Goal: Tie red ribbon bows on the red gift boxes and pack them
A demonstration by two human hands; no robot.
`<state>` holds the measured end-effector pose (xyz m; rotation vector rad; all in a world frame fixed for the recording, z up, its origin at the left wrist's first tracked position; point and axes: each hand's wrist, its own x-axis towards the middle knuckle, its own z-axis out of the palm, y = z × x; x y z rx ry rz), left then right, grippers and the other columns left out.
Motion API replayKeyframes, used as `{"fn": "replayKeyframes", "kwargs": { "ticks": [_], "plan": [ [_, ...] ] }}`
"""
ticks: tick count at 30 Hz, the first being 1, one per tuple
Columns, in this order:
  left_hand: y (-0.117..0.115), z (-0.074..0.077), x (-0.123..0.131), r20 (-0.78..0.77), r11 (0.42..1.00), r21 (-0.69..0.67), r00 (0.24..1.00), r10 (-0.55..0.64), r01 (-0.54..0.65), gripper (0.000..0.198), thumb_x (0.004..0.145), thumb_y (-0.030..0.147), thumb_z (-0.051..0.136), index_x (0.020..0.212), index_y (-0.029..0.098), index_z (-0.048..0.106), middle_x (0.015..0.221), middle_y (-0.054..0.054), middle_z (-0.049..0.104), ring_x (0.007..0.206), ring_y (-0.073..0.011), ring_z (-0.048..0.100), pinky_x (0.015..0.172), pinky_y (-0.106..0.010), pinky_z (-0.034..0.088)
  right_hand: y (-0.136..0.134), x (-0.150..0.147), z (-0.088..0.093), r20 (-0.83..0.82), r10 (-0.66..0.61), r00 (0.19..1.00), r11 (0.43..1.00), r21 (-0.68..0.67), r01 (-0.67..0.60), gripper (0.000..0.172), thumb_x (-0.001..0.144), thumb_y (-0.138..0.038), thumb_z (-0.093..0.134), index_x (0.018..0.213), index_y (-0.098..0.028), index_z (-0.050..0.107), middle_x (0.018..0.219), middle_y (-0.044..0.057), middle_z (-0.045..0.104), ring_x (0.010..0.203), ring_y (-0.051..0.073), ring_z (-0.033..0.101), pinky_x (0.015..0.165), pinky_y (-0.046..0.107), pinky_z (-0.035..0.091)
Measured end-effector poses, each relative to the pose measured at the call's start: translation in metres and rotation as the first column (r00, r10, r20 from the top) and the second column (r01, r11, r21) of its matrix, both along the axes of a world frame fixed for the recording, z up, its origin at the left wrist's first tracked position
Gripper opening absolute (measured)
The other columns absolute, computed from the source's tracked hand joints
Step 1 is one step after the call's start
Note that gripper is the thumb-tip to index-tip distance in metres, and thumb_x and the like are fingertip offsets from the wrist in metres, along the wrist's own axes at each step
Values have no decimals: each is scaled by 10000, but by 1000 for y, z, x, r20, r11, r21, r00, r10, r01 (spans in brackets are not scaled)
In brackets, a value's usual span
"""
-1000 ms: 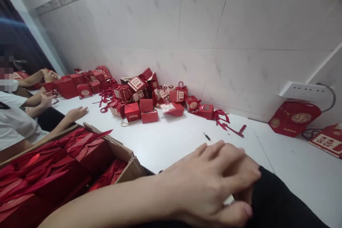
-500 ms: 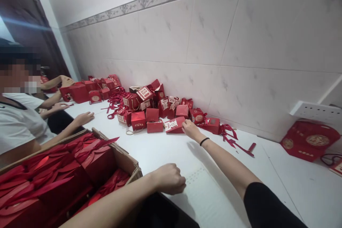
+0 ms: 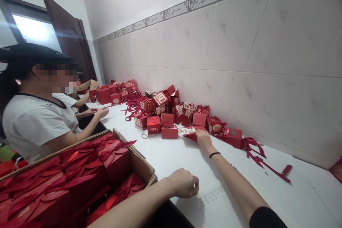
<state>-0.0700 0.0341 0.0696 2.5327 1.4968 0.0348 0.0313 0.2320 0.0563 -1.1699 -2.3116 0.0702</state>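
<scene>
My right hand [image 3: 204,139], with a dark band at its wrist, pinches the near edge of a red gift box [image 3: 189,131] printed with white. The box is tilted at the front of a heap of red gift boxes [image 3: 167,120], some with ribbons or cord handles. My left hand [image 3: 185,183] hovers over the white table [image 3: 213,206] near the cardboard carton's corner, fingers curled closed and nothing showing in them. To its left, the cardboard carton [image 3: 141,162] holds several red boxes tied with ribbon [image 3: 117,162].
At the left a co-worker [image 3: 40,121] in a white shirt sits at the table, hands [image 3: 101,113] close together. Farther back, another person's hand [image 3: 94,84] is near more red boxes [image 3: 103,96]. Loose red ribbon [image 3: 269,167] lies at the right. A tiled wall [image 3: 187,53] borders the table.
The view has turned left, so everything sits farther right in it. The box in my right hand has tipped up from the table. The co-worker's hands have come together.
</scene>
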Motion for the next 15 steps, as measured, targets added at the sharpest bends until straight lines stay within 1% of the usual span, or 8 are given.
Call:
{"fn": "replayKeyframes", "kwargs": {
  "ticks": [2,4,6,9,11,13,14,15],
  "plan": [
    [2,5,-5,164,995,-15,981,102,-100,289,748,244,485,986,148,618,914,-100,680,812,-233,639,740,-354,497,-5,15,7,-179,-50,983,998,-36,44,243,851,-104,353,868,-106,596,947,167,611,930,266,546,840,392,379],
    [4,8,-10,361,973,-44,904,228,-228,368,762,266,483,1086,111,560,1033,-131,634,890,-228,612,806,-359,479,-12,32,14,-342,-83,936,994,-97,52,285,881,-224,316,899,-124,583,955,156,616,899,267,561,795,395,416],
    [7,11,-14,534,929,-108,767,355,-354,445,790,315,463,1170,84,485,1123,-164,575,970,-234,577,863,-375,452,-24,49,21,-465,-70,882,985,-172,-13,351,884,-384,322,877,-146,580,904,130,636,837,256,586,729,375,460],
    [11,13,-15,739,855,-211,496,456,-473,595,804,405,465,1279,69,342,1307,-217,409,1185,-271,433,951,-408,387,-47,66,30,-568,3,823,946,-266,-187,484,822,-593,377,829,-157,589,822,102,655,744,236,616,625,333,499],
    [13,17,-14,859,857,-265,296,419,-442,623,820,435,454,1310,88,284,1366,-210,345,1251,-268,362,981,-406,364,-63,71,34,-643,50,765,858,-364,-363,489,781,-620,456,865,-159,598,852,93,660,737,229,627,608,325,509],
    [12,23,-12,928,897,-291,129,349,-332,546,835,431,449,1267,114,342,1309,-174,443,1190,-249,444,964,-392,390,-75,73,38,-699,82,711,687,-477,-548,438,751,-565,559,908,-159,609,893,86,658,769,233,628,640,335,513],
    [11,26,-11,939,913,-302,83,335,-276,488,834,425,461,1211,119,405,1234,-152,522,1115,-240,512,936,-386,417,-79,73,40,-703,102,704,594,-524,-610,412,744,-528,594,920,-157,616,904,84,657,790,236,626,663,343,511],
    [10,29,-10,940,920,-312,66,336,-239,439,826,420,482,1145,119,463,1149,-131,586,1034,-233,564,901,-381,444,-82,73,42,-684,133,717,535,-559,-633,387,746,-501,606,913,-152,625,901,81,657,802,237,622,682,350,507]
  ]
}}
